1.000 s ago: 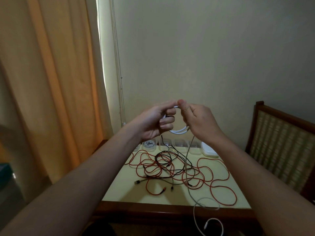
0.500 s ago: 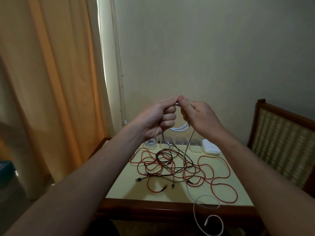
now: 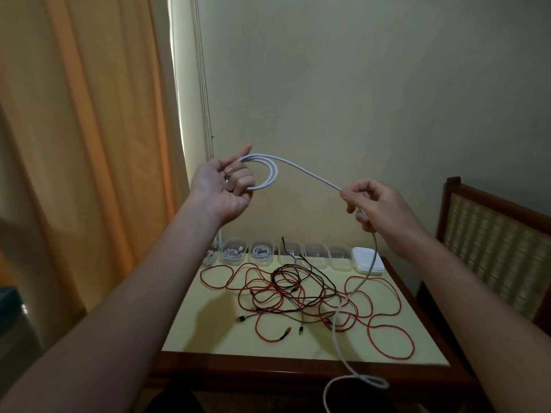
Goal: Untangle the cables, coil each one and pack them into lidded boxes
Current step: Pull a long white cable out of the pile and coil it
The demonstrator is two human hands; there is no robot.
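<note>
Fingers (image 3: 243, 178) of left hand (image 3: 226, 186) curled, gripping a small coil of white cable (image 3: 269, 174), held up at centre-left of frame against the wall (image 3: 357, 84). One fingertip straight, sticking up above the coil. Loop count unclear, two or three.

Thumb and forefinger of right hand (image 3: 378, 207) pinching the same cable at centre-right of frame, other fingers (image 3: 353, 193) curled round the strand below. Single strand between the two hands, sloping down to the right.

Below right hand: strand dropping to the table (image 3: 208, 332), crossing the tangle, passing over the near edge, hanging in a loose loop at bottom centre of frame.

On table, centre: red cables (image 3: 384, 320) sprawled in wide loops, black cable (image 3: 286, 277) knotted among them, several plug ends lying free near the front.

Along far edge of table: row of clear boxes (image 3: 314, 254), lids off. Coiled white cables visible in two at the left end. Stack of white lids (image 3: 366, 259) at right end of row.

Wooden chair (image 3: 492, 234) with woven back at right of frame, orange curtain (image 3: 89, 144) at left.
</note>
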